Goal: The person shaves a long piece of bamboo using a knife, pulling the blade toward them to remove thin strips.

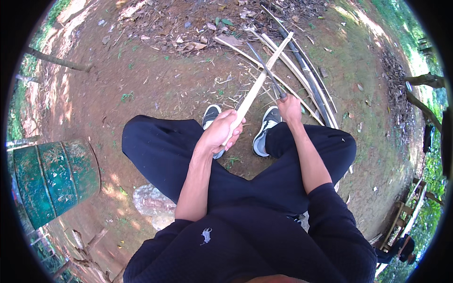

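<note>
My left hand (pixel 222 129) is closed around the near end of a pale split strip of wood or bamboo (pixel 258 83), which slants away from me up to the right. In my right hand (pixel 290 108) is the handle of a long, thin-bladed knife (pixel 267 70). Its dark blade points away and to the left, crossing the pale strip about halfway along; whether it touches the strip I cannot tell. Just beyond my right hand several long split strips (pixel 297 70) lie on the ground, together with a dark pole (pixel 311 78).
My shoes (pixel 267 127) rest on bare brown soil between my bent knees. A worn green metal drum (pixel 56 179) lies or leans at the left. Pale shavings and dry leaves (pixel 193 45) litter the ground ahead. Wooden rails (pixel 401 221) stand at the right edge.
</note>
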Demonstrator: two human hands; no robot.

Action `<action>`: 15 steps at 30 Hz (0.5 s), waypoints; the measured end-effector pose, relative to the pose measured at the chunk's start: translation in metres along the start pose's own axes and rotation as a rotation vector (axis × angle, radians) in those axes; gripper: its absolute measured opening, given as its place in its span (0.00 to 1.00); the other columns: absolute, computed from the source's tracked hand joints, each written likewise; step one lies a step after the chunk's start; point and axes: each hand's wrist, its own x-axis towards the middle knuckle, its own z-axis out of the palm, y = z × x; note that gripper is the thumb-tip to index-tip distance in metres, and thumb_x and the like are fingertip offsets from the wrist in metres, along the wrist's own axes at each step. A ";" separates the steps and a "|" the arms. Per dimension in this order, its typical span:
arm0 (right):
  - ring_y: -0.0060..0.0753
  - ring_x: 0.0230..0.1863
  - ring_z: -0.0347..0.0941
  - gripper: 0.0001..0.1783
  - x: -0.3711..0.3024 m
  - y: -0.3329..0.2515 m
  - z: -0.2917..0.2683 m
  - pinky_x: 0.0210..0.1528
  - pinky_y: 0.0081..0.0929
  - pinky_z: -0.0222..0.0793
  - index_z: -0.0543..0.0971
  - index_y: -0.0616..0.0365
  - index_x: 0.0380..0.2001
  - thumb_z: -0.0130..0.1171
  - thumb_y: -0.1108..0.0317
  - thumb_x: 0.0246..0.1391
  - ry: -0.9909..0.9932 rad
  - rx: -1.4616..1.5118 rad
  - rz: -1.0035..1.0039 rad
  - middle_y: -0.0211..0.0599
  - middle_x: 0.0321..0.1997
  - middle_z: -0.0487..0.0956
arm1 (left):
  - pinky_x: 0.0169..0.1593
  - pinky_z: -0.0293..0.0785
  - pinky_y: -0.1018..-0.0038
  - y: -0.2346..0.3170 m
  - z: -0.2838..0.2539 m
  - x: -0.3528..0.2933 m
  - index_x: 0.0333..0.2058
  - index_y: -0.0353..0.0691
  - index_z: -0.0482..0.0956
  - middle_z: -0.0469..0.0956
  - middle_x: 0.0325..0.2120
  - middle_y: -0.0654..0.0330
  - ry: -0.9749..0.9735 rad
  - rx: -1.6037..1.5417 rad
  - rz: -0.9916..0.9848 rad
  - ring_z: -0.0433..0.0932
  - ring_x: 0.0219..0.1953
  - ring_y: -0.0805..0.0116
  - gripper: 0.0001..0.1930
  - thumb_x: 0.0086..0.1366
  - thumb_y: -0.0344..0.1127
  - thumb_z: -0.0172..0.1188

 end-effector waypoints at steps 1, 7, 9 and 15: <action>0.66 0.33 0.77 0.15 -0.003 -0.007 -0.001 0.42 0.53 0.74 0.81 0.61 0.33 0.55 0.61 0.50 -0.030 0.030 -0.048 0.59 0.28 0.80 | 0.08 0.54 0.84 -0.001 -0.003 0.001 0.40 0.32 0.67 0.63 0.16 0.67 -0.001 -0.025 -0.002 0.56 0.06 0.82 0.16 0.76 0.39 0.34; 0.65 0.28 0.76 0.10 -0.018 -0.021 -0.015 0.38 0.54 0.73 0.77 0.60 0.25 0.56 0.63 0.47 -0.090 0.069 -0.513 0.58 0.24 0.78 | 0.08 0.55 0.84 0.006 -0.003 -0.004 0.40 0.32 0.68 0.63 0.16 0.68 -0.008 -0.062 -0.036 0.56 0.06 0.82 0.17 0.76 0.39 0.34; 0.66 0.30 0.76 0.11 -0.014 -0.011 -0.006 0.38 0.54 0.72 0.79 0.62 0.28 0.56 0.64 0.48 -0.061 0.083 -0.312 0.61 0.26 0.78 | 0.08 0.55 0.85 0.004 -0.005 -0.004 0.40 0.32 0.68 0.63 0.16 0.68 -0.028 -0.132 -0.035 0.56 0.06 0.83 0.16 0.77 0.39 0.35; 0.67 0.33 0.76 0.13 -0.010 -0.026 -0.007 0.40 0.53 0.74 0.80 0.63 0.31 0.53 0.63 0.51 -0.042 0.016 -0.045 0.63 0.28 0.79 | 0.07 0.54 0.86 0.000 -0.011 -0.001 0.41 0.32 0.68 0.63 0.16 0.70 -0.043 -0.217 -0.046 0.56 0.06 0.85 0.16 0.76 0.39 0.36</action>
